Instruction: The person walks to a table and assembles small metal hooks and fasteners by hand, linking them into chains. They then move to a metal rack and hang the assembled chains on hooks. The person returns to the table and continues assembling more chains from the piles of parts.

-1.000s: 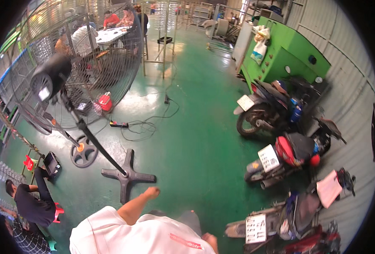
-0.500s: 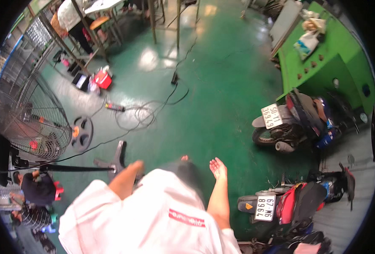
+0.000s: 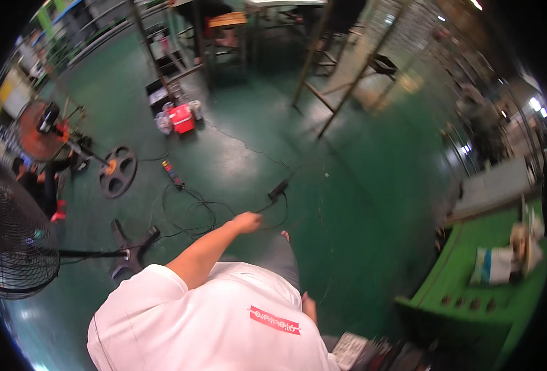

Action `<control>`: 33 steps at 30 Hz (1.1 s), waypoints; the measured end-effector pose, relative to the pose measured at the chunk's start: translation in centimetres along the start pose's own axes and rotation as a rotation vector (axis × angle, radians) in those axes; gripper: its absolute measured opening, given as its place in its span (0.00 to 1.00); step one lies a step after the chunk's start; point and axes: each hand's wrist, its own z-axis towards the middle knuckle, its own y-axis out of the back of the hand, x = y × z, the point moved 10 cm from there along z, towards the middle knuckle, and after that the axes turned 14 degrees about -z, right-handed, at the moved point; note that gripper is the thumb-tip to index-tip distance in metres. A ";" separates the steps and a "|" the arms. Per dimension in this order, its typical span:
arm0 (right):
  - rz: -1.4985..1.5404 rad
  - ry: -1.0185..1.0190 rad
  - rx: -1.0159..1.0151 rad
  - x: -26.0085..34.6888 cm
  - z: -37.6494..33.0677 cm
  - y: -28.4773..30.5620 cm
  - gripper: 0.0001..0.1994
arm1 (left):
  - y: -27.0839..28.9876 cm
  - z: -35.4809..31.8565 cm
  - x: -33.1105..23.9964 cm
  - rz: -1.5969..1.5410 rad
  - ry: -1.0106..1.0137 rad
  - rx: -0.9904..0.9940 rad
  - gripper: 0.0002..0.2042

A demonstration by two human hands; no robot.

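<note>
My left hand [image 3: 247, 222] is stretched out in front of my body with the fingers curled in, and nothing shows in it. It hangs in the air above the floor, close in view to the looped black cable [image 3: 215, 217] and the black block on it [image 3: 278, 190]. My right hand [image 3: 309, 304] hangs low beside my hip. The white shirt [image 3: 224, 315] covers part of it, and its fingers cannot be made out. Beyond my left hand a power strip [image 3: 173, 175] lies on the green floor. One bare foot [image 3: 285, 235] shows ahead of me.
At left stand a black cage fan [image 3: 20, 235] with a cross-shaped base [image 3: 131, 250] and an orange fan [image 3: 42, 130]. A red box [image 3: 182, 119], a metal frame [image 3: 335, 93] and a wooden stool [image 3: 228, 20] are ahead. To the right is a green bench [image 3: 434, 297]; a person [image 3: 42, 185] sits far left.
My view has turned rightward, and the bench has shifted lower in it. My left arm has swung forward; my right hand, open before, has dropped back beside my body. The motorbikes have mostly left view.
</note>
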 end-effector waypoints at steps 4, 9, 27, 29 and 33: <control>-0.524 0.169 0.089 38.0 14.4 8.4 0.24 | 11.0 -7.9 16.3 -0.084 0.873 -0.280 0.19; -0.760 0.583 0.277 78.1 19.0 4.4 0.23 | 20.3 -18.6 18.8 -0.395 0.779 -1.091 0.13; -0.655 0.355 0.645 102.0 38.9 -38.4 0.11 | 71.5 46.1 3.3 -0.418 0.027 -0.791 0.12; -0.647 0.455 0.593 108.2 41.1 -39.3 0.10 | 79.6 49.4 0.7 -0.377 0.019 -0.873 0.11; -0.628 0.212 0.491 115.6 48.2 -40.5 0.10 | 86.5 54.9 3.7 -0.728 0.143 -0.865 0.14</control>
